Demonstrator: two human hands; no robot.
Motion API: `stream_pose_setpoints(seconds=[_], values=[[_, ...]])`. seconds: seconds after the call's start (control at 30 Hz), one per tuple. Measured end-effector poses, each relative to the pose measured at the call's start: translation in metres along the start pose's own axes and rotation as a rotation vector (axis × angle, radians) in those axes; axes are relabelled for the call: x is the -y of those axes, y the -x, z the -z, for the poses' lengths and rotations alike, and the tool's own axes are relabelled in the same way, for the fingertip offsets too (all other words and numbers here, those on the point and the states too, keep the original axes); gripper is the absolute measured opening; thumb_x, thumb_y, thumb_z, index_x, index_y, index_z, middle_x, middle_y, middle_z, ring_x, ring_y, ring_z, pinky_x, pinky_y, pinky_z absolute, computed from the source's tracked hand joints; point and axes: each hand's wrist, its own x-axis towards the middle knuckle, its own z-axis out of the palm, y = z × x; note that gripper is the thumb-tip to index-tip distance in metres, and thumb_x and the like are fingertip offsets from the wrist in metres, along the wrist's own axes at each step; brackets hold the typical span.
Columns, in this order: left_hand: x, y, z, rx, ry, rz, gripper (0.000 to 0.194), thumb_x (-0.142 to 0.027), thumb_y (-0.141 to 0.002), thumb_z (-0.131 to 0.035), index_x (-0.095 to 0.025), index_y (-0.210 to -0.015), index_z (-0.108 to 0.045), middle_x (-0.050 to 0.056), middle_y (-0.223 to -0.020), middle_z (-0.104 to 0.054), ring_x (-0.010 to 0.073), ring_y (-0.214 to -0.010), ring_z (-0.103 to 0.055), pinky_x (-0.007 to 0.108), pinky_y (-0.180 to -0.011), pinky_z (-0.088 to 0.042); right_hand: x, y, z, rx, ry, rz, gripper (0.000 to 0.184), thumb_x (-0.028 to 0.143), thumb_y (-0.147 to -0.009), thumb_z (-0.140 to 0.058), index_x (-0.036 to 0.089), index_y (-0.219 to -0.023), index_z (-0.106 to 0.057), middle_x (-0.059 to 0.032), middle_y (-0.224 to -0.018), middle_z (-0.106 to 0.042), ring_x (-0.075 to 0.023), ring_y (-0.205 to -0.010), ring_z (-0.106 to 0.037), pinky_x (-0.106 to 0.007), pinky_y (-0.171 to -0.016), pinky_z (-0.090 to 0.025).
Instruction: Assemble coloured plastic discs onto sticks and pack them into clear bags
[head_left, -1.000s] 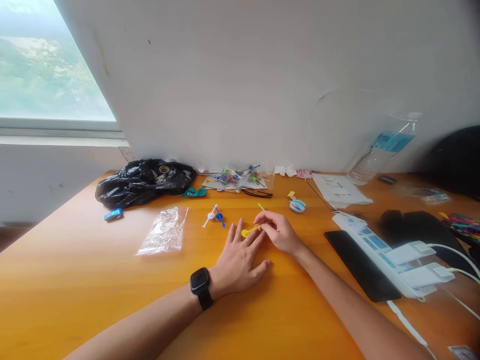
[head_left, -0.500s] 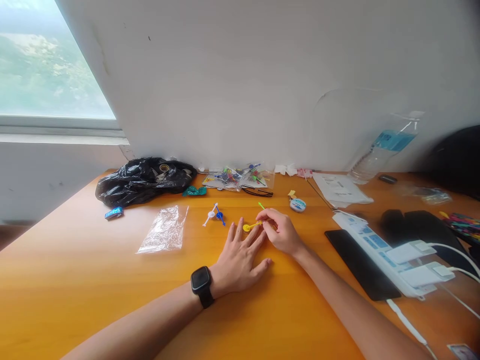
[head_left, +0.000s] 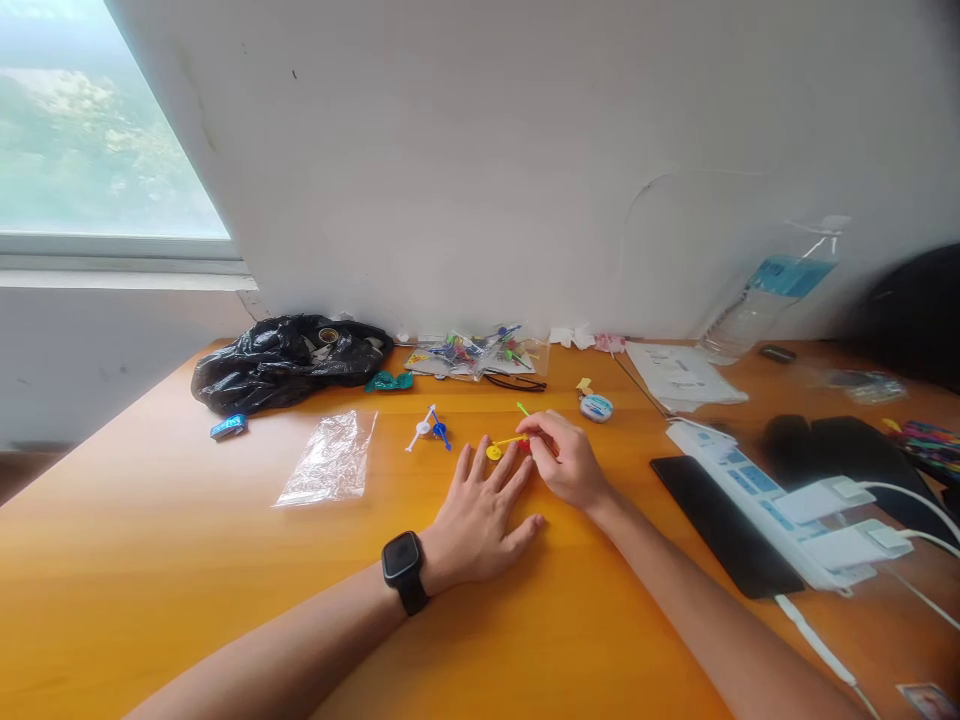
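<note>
My left hand (head_left: 480, 515) lies flat on the wooden table, fingers spread, with a black watch (head_left: 401, 560) on its wrist. Just beyond its fingertips rests a small yellow plastic disc (head_left: 493, 453). A yellow arrow spinner (head_left: 510, 441) slants above that disc, its right end at the pinched fingertips of my right hand (head_left: 564, 455). Partly hidden by those fingers are a red piece (head_left: 525, 444) and a green arrow (head_left: 522, 408). To the left lie a white arrow spinner (head_left: 422, 429) and a blue arrow spinner (head_left: 440, 431), close together.
A clear plastic bag (head_left: 330, 460) lies left, near a black bag (head_left: 292, 360). Bagged colourful pieces (head_left: 480, 352) are by the wall. A round container (head_left: 596, 407), a power strip (head_left: 757, 505), a dark phone-like slab (head_left: 720, 525) and a bottle (head_left: 772, 300) stand rightward.
The yellow arrow has swung so its left end sits higher, past the disc. My right hand has shifted slightly right, and the red piece now shows. My left hand stays put.
</note>
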Motion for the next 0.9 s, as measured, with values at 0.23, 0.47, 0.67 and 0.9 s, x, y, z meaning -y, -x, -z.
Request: stream_pose_setpoints(seconds=[0.23, 0.47, 0.67, 0.9], values=[[-0.0001, 0.0006, -0.0014, -0.006, -0.021, 0.002, 0.075, -0.064, -0.105, -0.044, -0.029, -0.170, -0.028, 0.009, -0.176, -0.031, 0.0497, -0.162, -0.016, 0.072, -0.127, -0.020, -0.0005, -0.0004, 0.0007, 0.066, 0.052, 0.020, 0.022, 0.007, -0.091, -0.051, 0.023, -0.095, -0.066, -0.0055, -0.086, -0.067, -0.0239, -0.085, -0.062, -0.037, -0.077, -0.051], [0.0001, 0.0004, -0.0026, -0.020, -0.009, -0.004, 0.071, -0.063, -0.106, -0.044, -0.029, -0.168, -0.033, 0.008, -0.172, -0.039, 0.0481, -0.162, -0.016, 0.071, -0.128, -0.018, -0.0030, 0.0007, -0.0050, 0.142, -0.088, -0.132, 0.021, 0.012, -0.090, -0.050, 0.023, -0.097, -0.068, -0.0051, -0.093, -0.073, -0.0234, -0.088, -0.069, -0.037, -0.081, -0.054], [0.0014, 0.0006, -0.0047, -0.033, 0.015, -0.005, 0.070, -0.064, -0.106, -0.040, -0.029, -0.166, -0.036, 0.008, -0.170, -0.041, 0.0482, -0.163, -0.011, 0.072, -0.128, -0.017, -0.0043, -0.0017, -0.0057, 0.180, -0.219, -0.276, 0.020, 0.016, -0.088, -0.052, 0.022, -0.094, -0.070, -0.0053, -0.091, -0.075, -0.0233, -0.088, -0.072, -0.035, -0.079, -0.055], [-0.0016, -0.0003, 0.0006, 0.004, 0.016, 0.006, 0.069, -0.064, -0.106, -0.040, -0.028, -0.165, -0.038, 0.008, -0.168, -0.044, 0.0496, -0.162, -0.012, 0.072, -0.129, -0.015, -0.0015, -0.0016, -0.0046, 0.203, -0.248, -0.299, 0.020, 0.018, -0.087, -0.052, 0.021, -0.093, -0.070, -0.0048, -0.090, -0.075, -0.0226, -0.086, -0.071, -0.035, -0.078, -0.055]])
